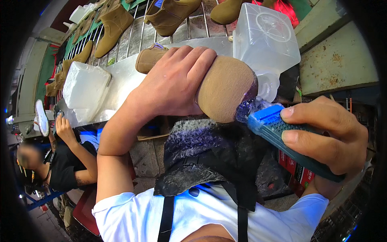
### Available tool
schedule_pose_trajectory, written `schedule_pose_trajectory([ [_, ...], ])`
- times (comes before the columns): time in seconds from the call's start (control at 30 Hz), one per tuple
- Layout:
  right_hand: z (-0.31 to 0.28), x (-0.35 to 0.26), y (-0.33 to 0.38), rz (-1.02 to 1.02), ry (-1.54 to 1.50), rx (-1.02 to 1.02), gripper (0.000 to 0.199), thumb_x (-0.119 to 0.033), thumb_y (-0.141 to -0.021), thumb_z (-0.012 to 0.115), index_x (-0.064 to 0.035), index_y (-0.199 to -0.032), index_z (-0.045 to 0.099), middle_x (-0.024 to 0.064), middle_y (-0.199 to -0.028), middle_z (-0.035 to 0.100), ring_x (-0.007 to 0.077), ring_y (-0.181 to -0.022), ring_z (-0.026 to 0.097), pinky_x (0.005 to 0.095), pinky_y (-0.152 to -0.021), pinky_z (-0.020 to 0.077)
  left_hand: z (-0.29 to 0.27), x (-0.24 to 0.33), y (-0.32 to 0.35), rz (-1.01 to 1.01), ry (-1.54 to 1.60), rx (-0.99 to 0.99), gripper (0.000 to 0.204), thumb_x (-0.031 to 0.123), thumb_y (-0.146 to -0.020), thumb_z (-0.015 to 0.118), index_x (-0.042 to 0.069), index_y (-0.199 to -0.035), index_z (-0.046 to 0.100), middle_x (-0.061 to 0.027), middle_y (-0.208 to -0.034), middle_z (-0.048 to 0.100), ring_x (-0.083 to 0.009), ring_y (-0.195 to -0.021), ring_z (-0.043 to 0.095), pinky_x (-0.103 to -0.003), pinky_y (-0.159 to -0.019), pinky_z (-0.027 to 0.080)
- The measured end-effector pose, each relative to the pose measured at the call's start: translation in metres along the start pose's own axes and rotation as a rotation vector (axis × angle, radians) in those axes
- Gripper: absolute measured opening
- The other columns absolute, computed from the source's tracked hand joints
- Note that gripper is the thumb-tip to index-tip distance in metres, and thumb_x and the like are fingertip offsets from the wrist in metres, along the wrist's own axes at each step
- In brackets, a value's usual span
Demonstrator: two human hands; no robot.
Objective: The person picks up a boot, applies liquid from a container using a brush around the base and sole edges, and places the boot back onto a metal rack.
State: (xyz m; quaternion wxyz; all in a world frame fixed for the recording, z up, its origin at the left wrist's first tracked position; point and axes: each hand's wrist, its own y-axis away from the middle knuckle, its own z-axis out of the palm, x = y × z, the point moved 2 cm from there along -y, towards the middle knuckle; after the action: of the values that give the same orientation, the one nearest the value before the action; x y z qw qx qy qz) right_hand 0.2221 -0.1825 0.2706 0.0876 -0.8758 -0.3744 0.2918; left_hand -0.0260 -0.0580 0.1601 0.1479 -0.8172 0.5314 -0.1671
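Head view: tan suede-like boot, bluntly rounded, beneath left hand, palm down, fingers gripping it; right hand pinching textured blue brush, blurred tip apparently touching boot edge.

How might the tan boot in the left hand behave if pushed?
The tan boot looks suede-like, so its surface may grip well and yield slightly. Its rounded toe could let it rock. The glossy edge beside the blue brush might be slippery.
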Motion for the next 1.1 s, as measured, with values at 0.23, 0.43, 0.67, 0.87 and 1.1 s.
schedule_pose_trajectory([
  [0.23,-0.021,0.002,-0.011,-0.024,0.155,-0.105,0.032,-0.021,-0.073,0.08,-0.0078,-0.102,0.073,0.0204,-0.108,0.069,0.0288,-0.077,0.069,0.0353,-0.066,0.0546,-0.002,-0.01,-0.022,-0.007,0.028,-0.134,0.091,0.036,-0.06,0.091,0.003,-0.132,0.047,-0.0168,-0.116,0.062,-0.0373,-0.107,0.063,-0.047,-0.092,0.051],
  [0.43,-0.008,0.023,-0.001,0.121,-0.049,0.07,0.029,-0.014,-0.077,0.079,-0.0017,-0.102,0.071,0.0232,-0.1,0.072,0.0313,-0.076,0.071,0.0393,-0.068,0.0593,-0.014,-0.019,-0.029,-0.053,0.153,-0.129,0.086,0.032,-0.062,0.089,0.001,-0.131,0.047,-0.0196,-0.109,0.064,-0.0417,-0.102,0.065,-0.048,-0.088,0.052],
  [0.67,0.098,0.078,0.004,0.241,-1.17,0.8,0.05,0.002,-0.086,0.074,0.0114,-0.133,0.059,0.0255,-0.113,0.071,0.0305,-0.091,0.074,0.0396,-0.077,0.0629,-0.02,-0.023,-0.012,-0.228,0.438,-0.183,0.101,0.031,-0.059,0.092,0.0,-0.141,0.043,-0.026,-0.113,0.066,-0.0442,-0.103,0.068,-0.046,-0.086,0.056],
  [0.87,0.094,0.057,0.002,-0.022,-0.386,0.358,0.026,0.0,-0.077,0.076,0.0025,-0.102,0.078,0.0232,-0.119,0.071,0.0348,-0.098,0.074,0.0366,-0.085,0.0591,-0.016,-0.042,-0.002,-0.21,0.432,-0.255,0.116,0.034,-0.056,0.096,0.001,-0.148,0.034,-0.0251,-0.122,0.064,-0.0438,-0.108,0.067,-0.046,-0.089,0.056],
  [1.1,0.024,0.068,-0.011,0.235,-0.453,0.454,0.047,-0.002,-0.086,0.068,0.0083,-0.131,0.06,0.023,-0.117,0.071,0.0294,-0.091,0.074,0.0356,-0.077,0.0621,-0.021,-0.048,-0.003,-0.182,0.381,-0.417,0.134,0.025,-0.055,0.098,0.006,-0.158,0.015,-0.0268,-0.129,0.061,-0.0457,-0.12,0.061,-0.046,-0.096,0.054],
])
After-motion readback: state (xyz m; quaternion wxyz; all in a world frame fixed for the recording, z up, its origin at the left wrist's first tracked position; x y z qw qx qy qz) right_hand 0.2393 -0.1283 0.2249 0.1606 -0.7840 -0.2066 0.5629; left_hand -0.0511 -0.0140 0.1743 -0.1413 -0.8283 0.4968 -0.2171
